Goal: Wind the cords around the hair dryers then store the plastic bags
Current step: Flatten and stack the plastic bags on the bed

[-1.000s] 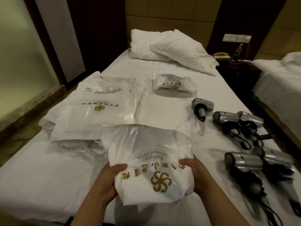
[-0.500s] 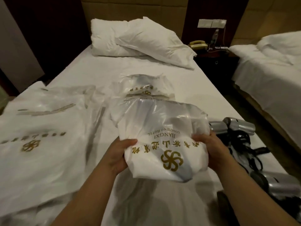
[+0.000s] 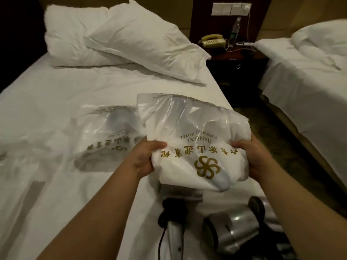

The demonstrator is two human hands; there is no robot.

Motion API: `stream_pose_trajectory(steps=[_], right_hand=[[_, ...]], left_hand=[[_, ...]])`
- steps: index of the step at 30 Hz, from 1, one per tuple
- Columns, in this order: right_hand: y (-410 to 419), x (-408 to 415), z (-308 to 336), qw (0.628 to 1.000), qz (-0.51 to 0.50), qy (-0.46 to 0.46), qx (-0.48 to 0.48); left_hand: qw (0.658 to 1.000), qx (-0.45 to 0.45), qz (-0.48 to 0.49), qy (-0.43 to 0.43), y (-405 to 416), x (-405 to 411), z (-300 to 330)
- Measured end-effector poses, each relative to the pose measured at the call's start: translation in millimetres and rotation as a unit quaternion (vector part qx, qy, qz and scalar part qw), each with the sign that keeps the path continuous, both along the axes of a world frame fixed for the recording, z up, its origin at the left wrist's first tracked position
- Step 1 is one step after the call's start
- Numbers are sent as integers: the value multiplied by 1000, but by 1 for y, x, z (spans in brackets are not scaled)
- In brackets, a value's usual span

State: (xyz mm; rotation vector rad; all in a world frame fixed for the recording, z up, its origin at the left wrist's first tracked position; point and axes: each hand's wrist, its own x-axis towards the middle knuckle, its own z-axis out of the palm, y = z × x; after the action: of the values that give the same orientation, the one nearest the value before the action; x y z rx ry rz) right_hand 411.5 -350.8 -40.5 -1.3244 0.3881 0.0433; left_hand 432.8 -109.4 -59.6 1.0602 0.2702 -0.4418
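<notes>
Since a second ago the held plastic bag [image 3: 195, 145] has been carried to the right across the bed [image 3: 56, 102], so that it now hangs over the hair dryers instead of beside them, and the flat stack of bags that lay on the left has slid out of view.

From the head camera, the left hand [image 3: 144, 158] grips the bag's left edge, thumb on top and fingers curled beneath. The right hand [image 3: 251, 156] grips the right edge the same way. The bag is white and stuffed, printed with a gold pinwheel logo and gold lettering, and is held clear of the sheet. Just beyond and left of it a second filled bag [image 3: 110, 136] lies on the bed. Below the held bag, one silver hair dryer [image 3: 174, 229] lies with a black cord at its handle, and another hair dryer [image 3: 232, 229] lies near the right forearm. Two white pillows [image 3: 120, 40] rest at the head of the bed. A telephone [image 3: 213, 41] sits on the dark nightstand [image 3: 238, 66].
</notes>
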Motion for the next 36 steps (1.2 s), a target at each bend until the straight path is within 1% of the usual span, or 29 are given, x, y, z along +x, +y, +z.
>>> stream_pose_trajectory(steps=[5, 8, 10, 11, 13, 14, 16, 18, 19, 20, 21, 22, 23, 24, 25, 26, 28, 30, 32, 36], right_hand=[[-32, 87, -21, 998, -22, -5, -52], [-46, 134, -40, 992, -31, -9, -123], [-51, 159, -59, 982, -34, -10, -184], [-53, 167, -71, 973, -25, -4, -228], [-55, 175, -102, 939, 5, 27, -342], [-56, 176, -116, 923, 8, 43, -382], [-58, 175, -134, 910, -12, 62, -409], [-58, 173, -140, 894, -43, 76, -439], [-56, 170, -140, 874, -53, 88, -475], [-54, 164, -139, 844, -55, 98, -524], [-51, 156, -139, 809, -49, 104, -576], [-46, 148, -139, 780, -37, 107, -616], [-41, 137, -135, 760, -21, 108, -640], [-37, 126, -132, 749, 0, 115, -653], [-32, 113, -125, 744, 25, 119, -657], [-28, 100, -119, 742, 48, 117, -658], [-16, 72, -107, 740, 72, 95, -662], [-2, 44, -93, 736, 83, 67, -669], [14, 18, -84, 733, 102, 40, -671], [56, -51, -60, 723, 157, -9, -673]], left_hand=[[1000, 12, 4, -10, -35, 88, -28], [1000, 2, 19, -3, -49, 136, -56], [999, 18, 33, 17, -56, 158, -78], [998, 37, 42, 33, -58, 164, -90], [994, 66, 57, 61, -59, 170, -113], [993, 73, 63, 64, -59, 171, -119], [992, 79, 68, 64, -59, 172, -126], [990, 97, 84, 56, -59, 172, -128], [987, 116, 96, 50, -59, 171, -129], [982, 155, 107, 36, -60, 168, -129], [967, 230, 107, 10, -61, 165, -130], [937, 336, 94, -17, -62, 160, -131], [894, 438, 82, -40, -63, 151, -127], [857, 506, 74, -63, -64, 141, -123], [837, 537, 64, -85, -64, 129, -115], [825, 553, 46, -104, -65, 118, -109], [803, 579, -22, -137, -66, 87, -96], [794, 582, -87, -153, -64, 51, -79], [787, 581, -112, -176, -62, 17, -65], [778, 590, -110, -187, -43, -62, -46]])
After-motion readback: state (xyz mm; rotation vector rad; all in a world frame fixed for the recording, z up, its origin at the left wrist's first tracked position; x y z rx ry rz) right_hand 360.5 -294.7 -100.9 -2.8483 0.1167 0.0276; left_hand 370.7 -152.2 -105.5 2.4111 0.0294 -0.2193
